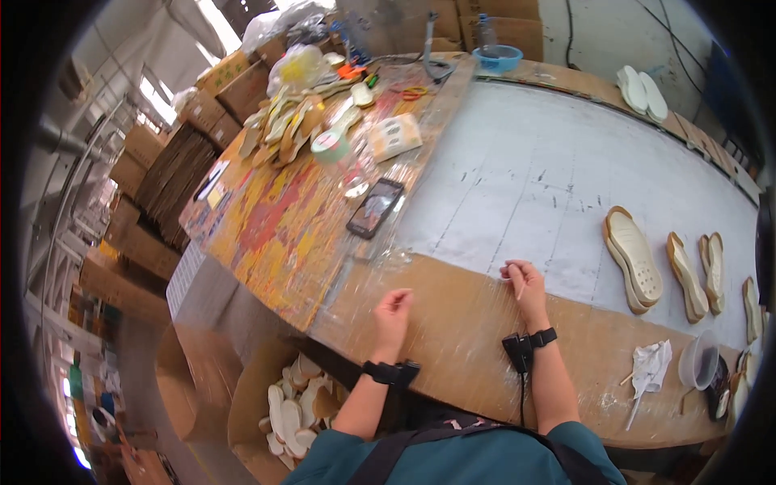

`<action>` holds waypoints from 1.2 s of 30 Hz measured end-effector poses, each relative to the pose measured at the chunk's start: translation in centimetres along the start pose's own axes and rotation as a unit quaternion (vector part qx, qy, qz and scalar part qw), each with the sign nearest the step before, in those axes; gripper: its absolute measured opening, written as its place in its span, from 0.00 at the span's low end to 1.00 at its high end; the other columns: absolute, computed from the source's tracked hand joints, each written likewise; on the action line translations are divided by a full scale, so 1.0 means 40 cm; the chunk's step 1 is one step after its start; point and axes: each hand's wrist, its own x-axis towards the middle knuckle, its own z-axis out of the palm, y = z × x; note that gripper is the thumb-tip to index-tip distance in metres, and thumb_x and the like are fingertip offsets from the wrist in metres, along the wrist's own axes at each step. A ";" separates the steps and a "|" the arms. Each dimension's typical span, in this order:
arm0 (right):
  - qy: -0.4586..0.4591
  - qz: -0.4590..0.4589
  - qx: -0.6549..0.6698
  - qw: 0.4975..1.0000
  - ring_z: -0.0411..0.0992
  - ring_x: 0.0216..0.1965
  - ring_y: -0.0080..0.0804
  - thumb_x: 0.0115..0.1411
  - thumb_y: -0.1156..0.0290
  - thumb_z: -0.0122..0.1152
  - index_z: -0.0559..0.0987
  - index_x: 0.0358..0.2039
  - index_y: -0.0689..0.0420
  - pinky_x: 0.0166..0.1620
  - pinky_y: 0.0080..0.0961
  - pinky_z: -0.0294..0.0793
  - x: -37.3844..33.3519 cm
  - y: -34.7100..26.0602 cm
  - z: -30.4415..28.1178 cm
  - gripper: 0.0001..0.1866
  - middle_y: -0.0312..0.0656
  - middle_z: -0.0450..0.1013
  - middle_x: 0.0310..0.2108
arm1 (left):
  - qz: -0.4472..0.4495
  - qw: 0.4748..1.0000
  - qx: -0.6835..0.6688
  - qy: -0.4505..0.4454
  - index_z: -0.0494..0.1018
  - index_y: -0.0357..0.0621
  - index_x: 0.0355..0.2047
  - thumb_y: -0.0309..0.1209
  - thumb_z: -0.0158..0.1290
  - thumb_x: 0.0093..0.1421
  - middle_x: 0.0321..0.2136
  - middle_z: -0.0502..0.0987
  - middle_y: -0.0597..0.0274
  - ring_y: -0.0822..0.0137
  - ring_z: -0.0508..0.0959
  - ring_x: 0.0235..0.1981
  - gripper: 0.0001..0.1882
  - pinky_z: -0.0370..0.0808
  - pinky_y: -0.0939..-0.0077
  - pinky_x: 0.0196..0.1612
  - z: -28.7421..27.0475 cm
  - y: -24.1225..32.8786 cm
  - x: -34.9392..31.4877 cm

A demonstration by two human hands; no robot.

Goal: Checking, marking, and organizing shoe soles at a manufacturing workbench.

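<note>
My left hand (393, 314) hovers over the brown board (453, 323) at the table's front edge, its fingers curled in. Whatever those fingers may hold is too small to make out. To its right, my right hand (527, 289) is closed near the border of the white sheet (517, 178), with a thin pale sliver showing at the fingers. Shoe soles (634, 259) stand on the sheet to the right of that hand, the nearest being cream with a tan rim. Two slimmer soles (687, 277) are farther right. Each wrist wears a black strap.
A phone (375, 208), a roll of tape (330, 146) and a heap of soles (287, 125) lie on the paint-stained tabletop at left. A box of soles (242, 404) stands below. Crumpled white paper (649, 368) and a clear cup (698, 360) sit at right; a blue basin (497, 58) stands behind.
</note>
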 end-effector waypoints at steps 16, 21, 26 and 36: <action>-0.016 0.048 0.082 0.995 0.70 0.33 0.25 0.58 0.72 0.46 0.71 0.38 0.65 0.36 0.18 0.71 0.016 -0.017 -0.022 0.11 0.43 0.72 0.32 | 0.021 0.993 0.081 -0.089 0.72 0.36 0.28 0.30 0.50 0.55 0.22 0.70 0.70 0.80 0.68 0.24 0.08 0.66 0.86 0.29 0.173 -0.008 0.009; -0.021 0.039 0.082 0.996 0.70 0.33 0.25 0.58 0.72 0.46 0.71 0.37 0.65 0.36 0.18 0.71 0.013 -0.020 -0.016 0.11 0.42 0.72 0.32 | 0.044 0.998 -0.023 -0.045 0.69 0.36 0.34 0.29 0.47 0.57 0.23 0.71 0.67 0.79 0.69 0.25 0.09 0.67 0.86 0.30 0.183 -0.018 0.011; -0.023 0.034 0.077 0.996 0.70 0.33 0.24 0.58 0.72 0.47 0.71 0.37 0.65 0.36 0.18 0.71 0.012 -0.017 -0.020 0.10 0.42 0.72 0.31 | 0.004 0.997 -0.040 -0.070 0.68 0.37 0.30 0.32 0.45 0.59 0.21 0.71 0.66 0.78 0.70 0.25 0.09 0.67 0.86 0.30 0.170 -0.022 0.007; -0.023 0.038 0.075 0.996 0.70 0.33 0.24 0.58 0.72 0.46 0.71 0.37 0.64 0.36 0.17 0.70 0.004 -0.025 -0.019 0.10 0.42 0.72 0.31 | 0.020 0.993 -0.034 -0.111 0.66 0.39 0.31 0.32 0.45 0.58 0.25 0.71 0.61 0.71 0.71 0.29 0.08 0.66 0.81 0.33 0.166 -0.030 0.017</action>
